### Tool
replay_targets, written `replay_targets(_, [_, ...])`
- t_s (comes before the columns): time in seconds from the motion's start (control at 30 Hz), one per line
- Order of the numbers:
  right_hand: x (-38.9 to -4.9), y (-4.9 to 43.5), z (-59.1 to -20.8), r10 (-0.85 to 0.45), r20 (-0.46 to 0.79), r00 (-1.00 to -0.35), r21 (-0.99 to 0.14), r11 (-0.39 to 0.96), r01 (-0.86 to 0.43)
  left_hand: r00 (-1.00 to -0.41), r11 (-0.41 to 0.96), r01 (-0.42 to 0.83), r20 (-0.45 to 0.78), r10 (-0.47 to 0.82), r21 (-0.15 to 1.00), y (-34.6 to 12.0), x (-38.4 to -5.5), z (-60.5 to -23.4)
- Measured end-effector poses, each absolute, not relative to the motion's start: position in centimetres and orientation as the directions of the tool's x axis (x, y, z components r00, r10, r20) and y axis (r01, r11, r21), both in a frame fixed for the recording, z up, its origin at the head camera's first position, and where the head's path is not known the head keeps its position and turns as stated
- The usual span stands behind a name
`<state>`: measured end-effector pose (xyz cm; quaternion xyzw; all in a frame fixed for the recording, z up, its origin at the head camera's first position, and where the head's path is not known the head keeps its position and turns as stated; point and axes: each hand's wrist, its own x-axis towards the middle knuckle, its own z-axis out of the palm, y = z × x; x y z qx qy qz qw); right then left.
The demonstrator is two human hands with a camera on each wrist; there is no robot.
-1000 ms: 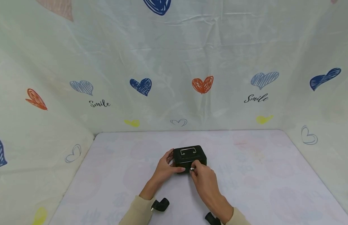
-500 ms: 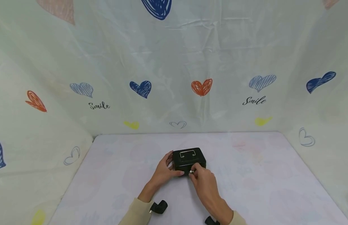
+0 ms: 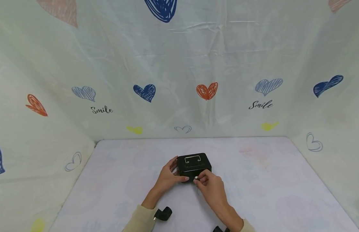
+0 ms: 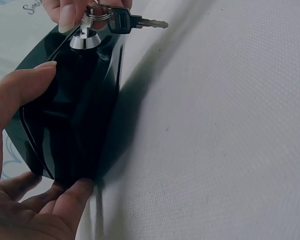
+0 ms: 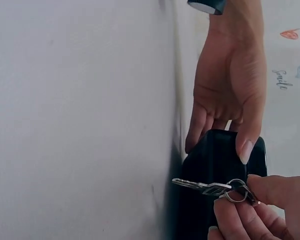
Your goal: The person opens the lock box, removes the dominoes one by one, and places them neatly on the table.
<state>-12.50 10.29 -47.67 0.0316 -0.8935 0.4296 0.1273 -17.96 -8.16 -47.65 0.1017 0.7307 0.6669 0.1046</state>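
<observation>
A small black cash box (image 3: 194, 165) with a wire handle on its lid sits near the middle of the table. My left hand (image 3: 165, 178) grips its left side, thumb on the front face and fingers round the far end. At the box's front, my right hand (image 3: 213, 188) pinches a key (image 4: 84, 25) between thumb and forefinger; its blade stands in the silver lock (image 4: 85, 41). A second key (image 4: 121, 21) with a black head dangles from the same key ring (image 5: 235, 201), its blade pointing away from the box.
The white table (image 3: 124, 167) has faint printed patterns. White curtains (image 3: 173, 64) with hearts and "Smile" lettering enclose the back and sides. A black wrist camera (image 3: 163, 213) sticks out from the left sleeve (image 3: 142, 219).
The head view has tilted up slightly, so everything sits a little lower in it. My right fingers have shifted slightly at the lock, and the left hand keeps its grip on the cash box.
</observation>
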Motion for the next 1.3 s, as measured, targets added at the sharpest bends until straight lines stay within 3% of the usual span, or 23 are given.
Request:
replay_targets(0.3, [-12.6, 11.0, -47.9, 0.059, 0.099, -0.993, -0.892, 0.447, -0.063, -0.967, 0.123, 0.023, -0.009, 0.254, 0.992, -8.1, -18.8, -50.0])
replay_targets(0.47, [-12.8, 11.4, -48.1, 0.053, -0.108, -0.993, -0.977, 0.180, 0.116, -0.967, 0.139, 0.031, -0.006, 0.255, 0.990, -8.1, -18.9, -50.3])
replay_targets(0.67, [-12.7, 11.6, -48.2, 0.024, -0.260, -0.965, -0.964, -0.056, 0.259, -0.962, 0.107, 0.025, -0.005, 0.273, 0.994, -8.2, -19.1, -50.4])
replay_targets(1.3, [-12.1, 12.1, -49.0, -0.081, -0.346, -0.935, -0.909, -0.216, 0.355, -0.962, 0.114, 0.033, 0.000, 0.273, 0.993, -8.1, -19.0, -50.9])
